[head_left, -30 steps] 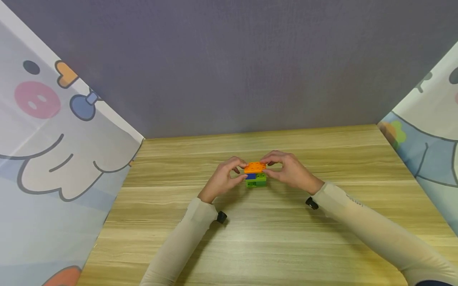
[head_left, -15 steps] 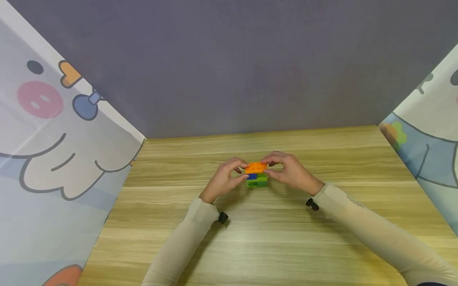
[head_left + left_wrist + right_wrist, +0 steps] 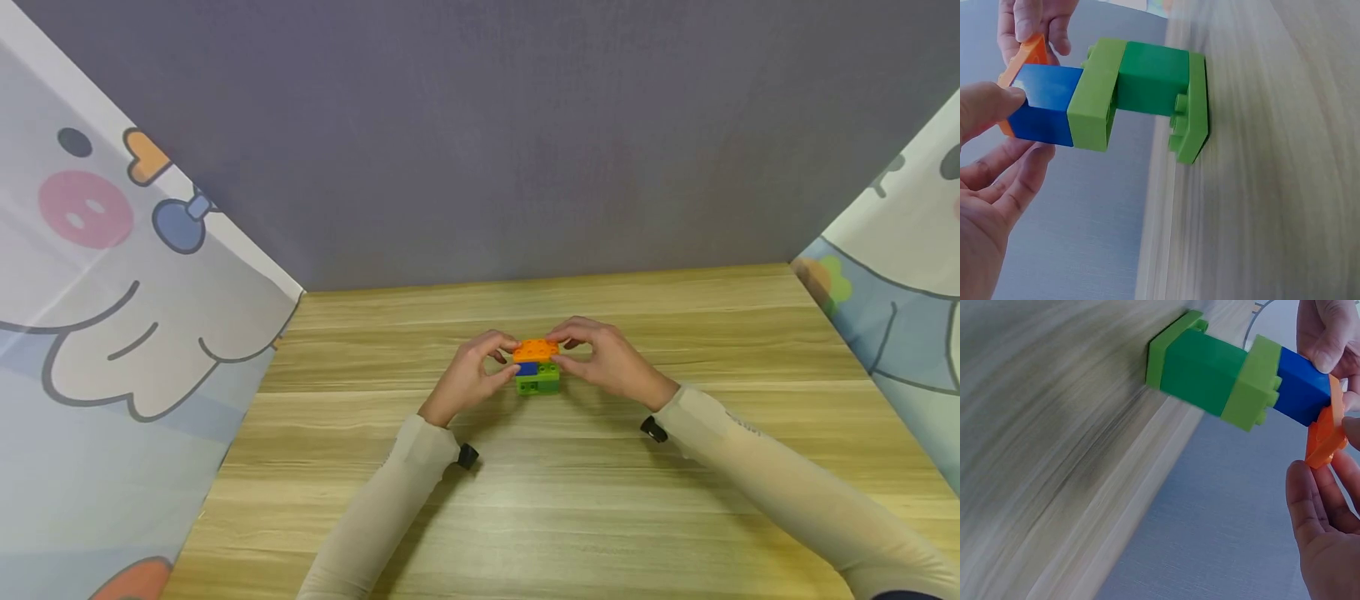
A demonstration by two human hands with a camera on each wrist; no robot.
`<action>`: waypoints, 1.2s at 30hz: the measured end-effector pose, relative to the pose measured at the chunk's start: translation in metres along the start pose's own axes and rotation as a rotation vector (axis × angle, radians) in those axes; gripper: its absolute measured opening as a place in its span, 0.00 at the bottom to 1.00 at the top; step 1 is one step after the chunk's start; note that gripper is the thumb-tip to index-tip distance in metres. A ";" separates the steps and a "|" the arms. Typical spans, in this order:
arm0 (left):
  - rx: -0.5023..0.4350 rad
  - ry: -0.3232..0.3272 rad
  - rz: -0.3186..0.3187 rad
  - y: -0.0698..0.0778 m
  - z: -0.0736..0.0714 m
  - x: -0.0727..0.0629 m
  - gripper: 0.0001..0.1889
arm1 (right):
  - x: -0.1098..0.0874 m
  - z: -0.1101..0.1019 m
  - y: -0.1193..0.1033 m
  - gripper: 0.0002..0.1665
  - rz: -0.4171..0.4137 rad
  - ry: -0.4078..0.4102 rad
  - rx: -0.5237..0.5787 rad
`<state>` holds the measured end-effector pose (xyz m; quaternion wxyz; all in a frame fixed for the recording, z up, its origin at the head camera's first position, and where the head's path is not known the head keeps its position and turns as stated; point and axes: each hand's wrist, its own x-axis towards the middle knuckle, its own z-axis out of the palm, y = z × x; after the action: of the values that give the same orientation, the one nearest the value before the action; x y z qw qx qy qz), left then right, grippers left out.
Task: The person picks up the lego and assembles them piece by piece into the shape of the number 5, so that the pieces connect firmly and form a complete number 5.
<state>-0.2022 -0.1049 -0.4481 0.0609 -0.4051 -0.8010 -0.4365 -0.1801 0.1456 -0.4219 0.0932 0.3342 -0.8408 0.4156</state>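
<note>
A tower of building bricks stands upright on the wooden table: a thin light green plate (image 3: 1196,112) at the bottom, a dark green brick (image 3: 1154,78), a thicker light green brick (image 3: 1097,94), then a blue brick (image 3: 1047,103). On top lies a flat orange plate (image 3: 536,350) with studs, overhanging the blue brick to the right. My left hand (image 3: 471,375) pinches the tower's upper left end, its thumb on the blue brick and its fingers at the far side. With thumb and fingers, my right hand (image 3: 611,358) grips the right end of the orange plate.
The wooden table (image 3: 570,500) meets a grey back panel (image 3: 525,150) behind the bricks. Panels with cartoon prints rise at the left (image 3: 112,292) and right (image 3: 900,267). A small black camera (image 3: 467,456) sits at the left wrist, another (image 3: 654,427) at the right.
</note>
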 end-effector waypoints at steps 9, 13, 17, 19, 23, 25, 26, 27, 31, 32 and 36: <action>0.014 0.021 0.017 0.003 -0.007 0.001 0.16 | -0.003 -0.003 -0.001 0.20 0.004 0.037 0.033; 0.005 0.056 0.012 0.003 -0.011 0.002 0.17 | -0.006 -0.003 0.000 0.22 -0.002 0.051 0.065; -0.034 0.099 -0.027 0.006 -0.016 0.003 0.17 | -0.009 0.001 0.000 0.26 -0.044 0.066 0.066; -0.050 0.115 -0.048 0.008 -0.017 0.004 0.16 | -0.012 0.003 0.000 0.30 -0.076 0.070 0.060; -0.060 0.151 -0.070 0.010 -0.021 0.006 0.16 | -0.015 0.010 0.002 0.38 -0.141 0.055 0.043; -0.059 0.171 -0.078 0.013 -0.021 0.007 0.16 | -0.017 0.013 0.003 0.42 -0.164 0.042 0.036; -0.056 0.180 -0.083 0.014 -0.021 0.008 0.16 | -0.017 0.015 0.003 0.44 -0.171 0.033 0.029; -0.057 0.186 -0.090 0.016 -0.021 0.008 0.16 | -0.018 0.016 0.003 0.46 -0.174 0.025 0.024; -0.070 0.203 -0.113 0.030 -0.021 0.010 0.16 | -0.020 0.020 0.000 0.51 -0.158 -0.009 0.021; -0.071 0.208 -0.116 0.036 -0.022 0.010 0.16 | -0.020 0.020 -0.001 0.51 -0.147 -0.017 0.023; -0.063 0.235 -0.115 0.059 -0.029 0.012 0.16 | -0.021 0.020 -0.005 0.52 -0.116 -0.033 0.045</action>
<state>-0.1761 -0.1021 -0.3867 0.1163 -0.3062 -0.7962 -0.5087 -0.1583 0.1383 -0.4408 0.0954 0.3911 -0.8119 0.4228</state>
